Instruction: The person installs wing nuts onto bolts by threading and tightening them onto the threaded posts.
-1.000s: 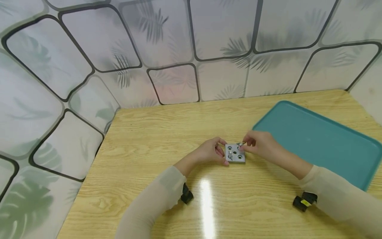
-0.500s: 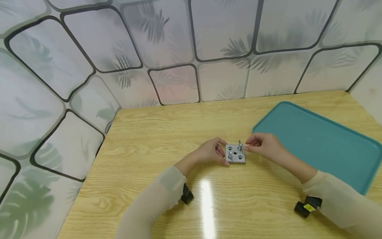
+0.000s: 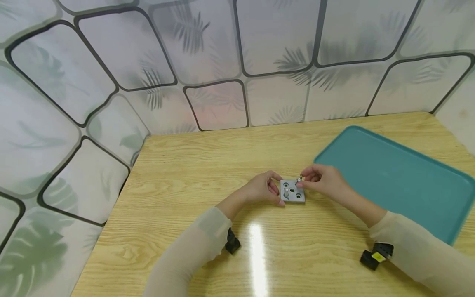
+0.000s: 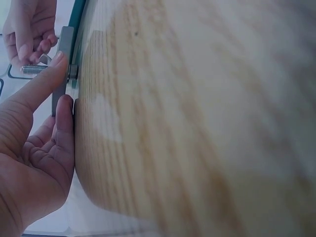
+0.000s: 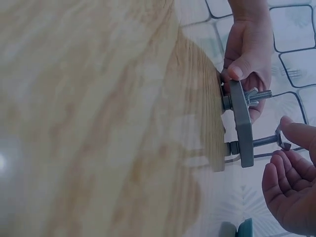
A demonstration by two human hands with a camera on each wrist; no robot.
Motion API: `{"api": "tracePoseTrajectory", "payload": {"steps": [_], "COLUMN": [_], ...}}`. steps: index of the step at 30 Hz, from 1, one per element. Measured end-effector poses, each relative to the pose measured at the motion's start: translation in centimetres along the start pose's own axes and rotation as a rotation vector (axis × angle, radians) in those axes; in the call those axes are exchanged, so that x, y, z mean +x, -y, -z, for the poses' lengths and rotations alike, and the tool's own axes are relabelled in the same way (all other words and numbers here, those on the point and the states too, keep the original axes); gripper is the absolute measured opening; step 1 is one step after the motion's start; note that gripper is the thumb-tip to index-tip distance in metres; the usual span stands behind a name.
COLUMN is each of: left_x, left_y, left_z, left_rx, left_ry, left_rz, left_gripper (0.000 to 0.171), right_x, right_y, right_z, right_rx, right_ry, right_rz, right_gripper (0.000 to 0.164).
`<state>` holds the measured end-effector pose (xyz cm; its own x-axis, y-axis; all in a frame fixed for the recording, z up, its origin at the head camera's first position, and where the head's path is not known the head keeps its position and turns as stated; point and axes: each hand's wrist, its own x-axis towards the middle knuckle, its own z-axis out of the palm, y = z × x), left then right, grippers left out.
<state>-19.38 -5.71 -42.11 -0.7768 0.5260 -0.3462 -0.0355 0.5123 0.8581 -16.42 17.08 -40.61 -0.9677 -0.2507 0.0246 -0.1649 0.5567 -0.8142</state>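
A small square metal plate (image 3: 292,199) with several holes lies on the table, raised on bolt heads (image 5: 232,148). My left hand (image 3: 259,190) grips its left edge between thumb and fingers. One bolt (image 5: 265,141) stands up through the far right hole. At its top my right hand (image 3: 323,180) pinches a wing nut (image 5: 283,141) between thumb and fingertips, partly hidden in the head view. Another wing nut (image 5: 254,97) sits low on a second bolt (image 5: 265,95), near the left hand, close to the plate's face.
A teal tray (image 3: 393,181) lies on the right side of the wooden table (image 3: 193,165), beyond the right forearm. A patterned wall covering (image 3: 274,99) rises behind the table's far edge. Black wrist cameras (image 3: 232,242) hang under both sleeves.
Half a second ago my right hand was slightly off to the right, with the wing nut showing upright on its bolt; now the fingers are back on it. My left hand stays put.
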Motion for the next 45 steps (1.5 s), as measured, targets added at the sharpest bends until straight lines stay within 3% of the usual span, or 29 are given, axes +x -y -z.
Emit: {"api": "tracePoseTrajectory", "payload": {"steps": [11,21,28,38,45], "left_x": [0.0,0.0,0.0,0.0,0.0], "left_y": [-0.2,0.0,0.1,0.1,0.1], "left_z": [0.0,0.0,0.1,0.0,0.1], "left_rx": [0.011,-0.001,0.002,0.005,0.005], "left_ry": [-0.005,0.002,0.007,0.000,0.003], "left_rz": [-0.001,0.003,-0.008,-0.012,-0.017], "left_gripper": [0.071,0.071,0.072,0.072,0.072], "right_x": [-1.2,-0.3,0.1,-1.4,-0.9], "right_y": [0.3,0.2,0.4,0.6,0.1], "right_z": [0.4,0.4,0.0,0.1,0.6], "right_rx": [-0.035,-0.052,-0.040,-0.072,-0.044], "right_ry": [0.028,-0.008,-0.002,0.026,-0.021], "right_rz": [0.041,-0.039,-0.028,0.024,0.000], "right_gripper": [0.016,0.030,0.029,0.020,0.024]}}
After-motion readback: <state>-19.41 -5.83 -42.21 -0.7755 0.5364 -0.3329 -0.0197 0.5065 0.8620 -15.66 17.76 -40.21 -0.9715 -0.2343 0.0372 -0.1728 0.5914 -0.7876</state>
